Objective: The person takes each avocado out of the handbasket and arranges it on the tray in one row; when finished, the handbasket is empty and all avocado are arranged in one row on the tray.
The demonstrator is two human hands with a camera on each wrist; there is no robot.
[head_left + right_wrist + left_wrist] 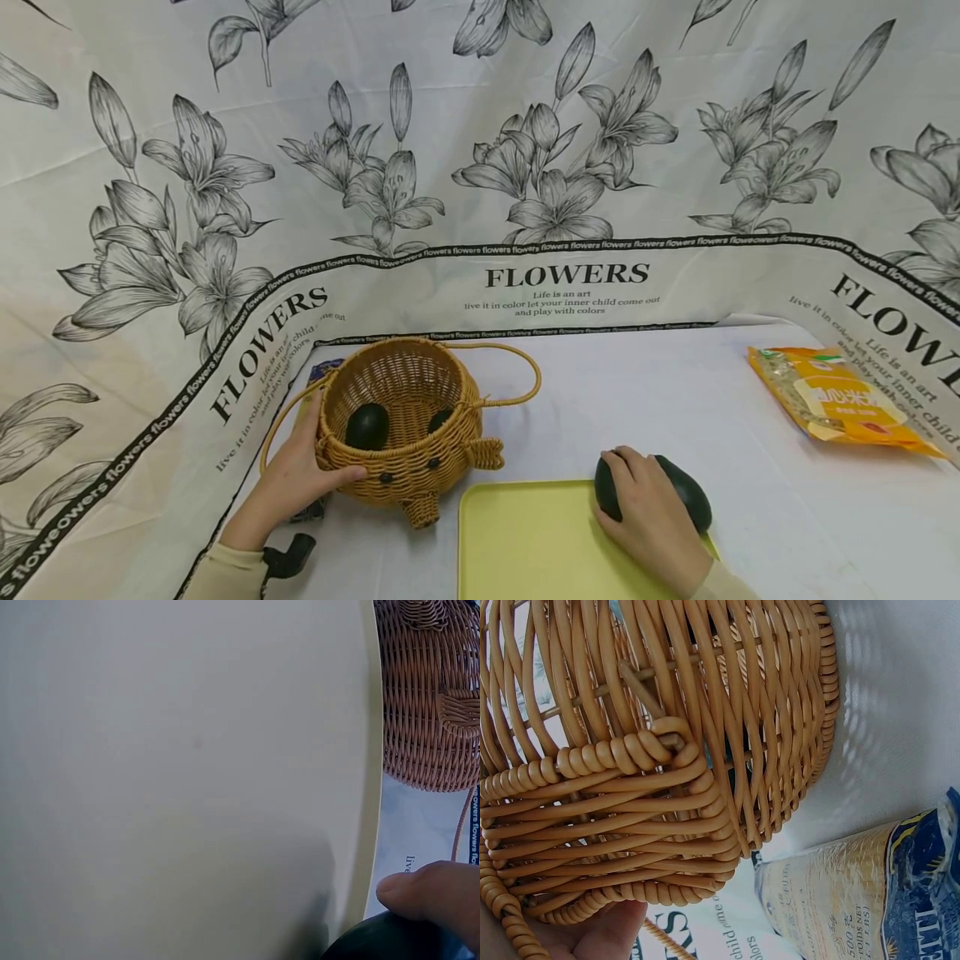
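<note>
A: Where do we see the hands?

B: We count two. The left hand [300,467], left of centre, grips one wicker basket [408,482] by its side, thumb near the front rim. The right hand [648,508], lower right, curls over a dark green thing [686,496] at the upper right corner of one yellow tray [525,542]. The fingers cover its middle, so we cannot tell whether it is one piece or two.

A: And inside the basket?

B: We see two dark rounded things, one [367,427] at the left, the other [439,421] partly hidden at the right. The basket has two loop handles.

A: Further out?

B: One orange packet [840,400] lies at the right of the frame, and one black curved object [288,557] at lower left. Our left wrist view has one blue-ended packet [840,900] at lower right.

A: The surface and room?

B: A white tabletop [615,392], enclosed by pale cloth [555,287] printed with lilies; we count three "FLOWERS" headings, the right one cut off.
</note>
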